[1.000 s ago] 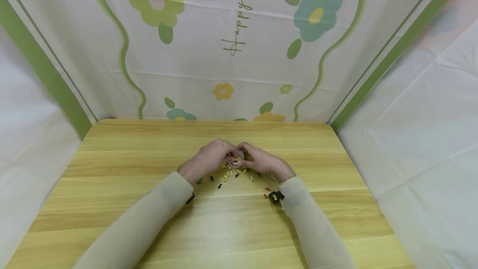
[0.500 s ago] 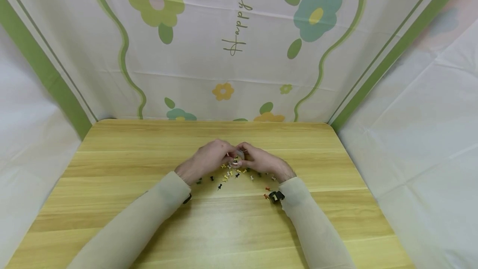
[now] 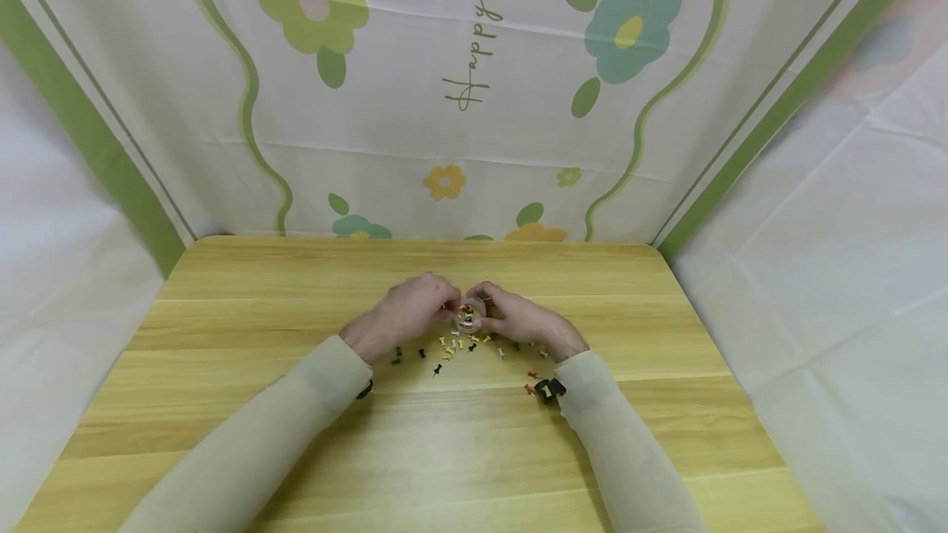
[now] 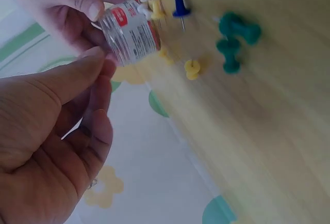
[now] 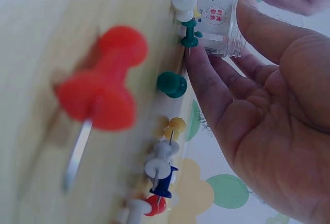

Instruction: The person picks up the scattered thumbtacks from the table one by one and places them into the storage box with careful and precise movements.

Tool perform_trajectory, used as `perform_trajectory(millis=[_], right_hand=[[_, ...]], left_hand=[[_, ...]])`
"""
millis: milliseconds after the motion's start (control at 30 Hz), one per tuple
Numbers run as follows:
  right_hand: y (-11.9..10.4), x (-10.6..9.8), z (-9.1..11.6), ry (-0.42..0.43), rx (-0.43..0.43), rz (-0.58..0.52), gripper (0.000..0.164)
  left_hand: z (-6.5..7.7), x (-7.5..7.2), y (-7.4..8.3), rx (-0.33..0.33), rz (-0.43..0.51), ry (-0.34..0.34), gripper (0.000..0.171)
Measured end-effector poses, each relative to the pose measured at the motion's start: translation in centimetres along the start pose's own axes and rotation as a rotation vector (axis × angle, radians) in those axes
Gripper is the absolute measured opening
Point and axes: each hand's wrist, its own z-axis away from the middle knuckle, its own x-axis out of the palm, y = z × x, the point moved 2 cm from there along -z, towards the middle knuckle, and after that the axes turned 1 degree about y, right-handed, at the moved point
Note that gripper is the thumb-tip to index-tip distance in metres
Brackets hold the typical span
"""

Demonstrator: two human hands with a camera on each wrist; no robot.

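Note:
My right hand (image 3: 522, 317) grips a small clear jar (image 4: 135, 32) with a white and red label, thumb on one side and fingers on the other. Some push pins lie inside it, as the head view shows. Just left of the jar's mouth is my left hand (image 3: 407, 309), its thumb and index fingertips close together in the left wrist view; I cannot tell whether a pin is hidden between them. Loose push pins lie around the jar: a blue pin (image 4: 180, 4), a yellow pin (image 4: 192, 69) and green pins (image 4: 230, 54).
A red push pin (image 5: 103, 79) lies close to the right wrist camera, and a dark green pin (image 5: 172, 84) is near my right fingers. Several more pins are strewn over the wooden table (image 3: 444, 451). A white flowered cloth (image 3: 400, 130) hangs behind the table's far edge.
My left hand has drawn back to the left, away from the jar's mouth, and more of the jar's contents shows. The right hand and the jar stay nearly in place.

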Motion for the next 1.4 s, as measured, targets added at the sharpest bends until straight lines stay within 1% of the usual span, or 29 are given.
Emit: perform_trajectory(millis=[133, 267, 367, 500, 600, 633, 733, 833, 867, 1000, 1133, 1233, 1400], right_hand=[[0.0, 0.0, -0.1, 0.002, 0.01, 0.014, 0.05], [-0.1, 0.0, -0.1, 0.001, 0.015, 0.017, 0.05], [-0.1, 0.0, 0.0, -0.003, 0.016, 0.014, 0.05], [-0.2, 0.0, 0.1, -0.004, 0.016, 0.01, 0.05], [-0.3, 0.0, 0.2, -0.002, 0.013, 0.006, 0.049], [-0.3, 0.0, 0.2, -0.001, 0.011, 0.005, 0.048], [-0.4, 0.0, 0.2, 0.002, 0.007, 0.001, 0.048], [-0.3, 0.0, 0.1, 0.004, 0.007, 0.0, 0.048], [-0.3, 0.0, 0.1, 0.003, 0.008, -0.001, 0.048], [-0.2, 0.0, 0.1, 0.002, 0.01, 0.001, 0.048], [-0.2, 0.0, 0.1, 0.004, 0.008, 0.001, 0.048], [-0.1, 0.0, 0.1, 0.004, 0.004, -0.007, 0.049], [-0.1, 0.0, 0.2, 0.0, -0.014, -0.045, 0.053]], left_hand=[[0.2, -0.3, -0.4, -0.032, -0.064, -0.039, 0.007], [-0.1, 0.0, -1.2, -0.062, -0.108, -0.053, 0.014], [-0.8, 0.7, -1.9, -0.077, -0.109, -0.051, 0.017], [-2.0, 1.7, -2.7, -0.087, -0.097, -0.067, 0.012], [-2.5, 2.1, -2.9, -0.09, -0.097, -0.083, 0.01], [-2.9, 3.2, -4.0, -0.073, -0.092, -0.07, 0.01], [-2.9, 3.1, -4.0, -0.078, -0.079, -0.077, 0.01], [-2.7, 2.8, -4.1, -0.096, -0.045, -0.078, 0.008], [-2.3, 1.7, -3.0, -0.119, -0.04, -0.089, 0.007], [-2.3, 1.2, -2.7, -0.113, -0.025, -0.05, 0.006], [-2.2, 0.6, -1.8, -0.085, -0.019, -0.005, 0.006], [-2.2, 0.5, -0.9, -0.069, -0.002, 0.011, 0.006], [-2.2, 1.0, 0.2, -0.037, 0.031, 0.026, 0.01]])
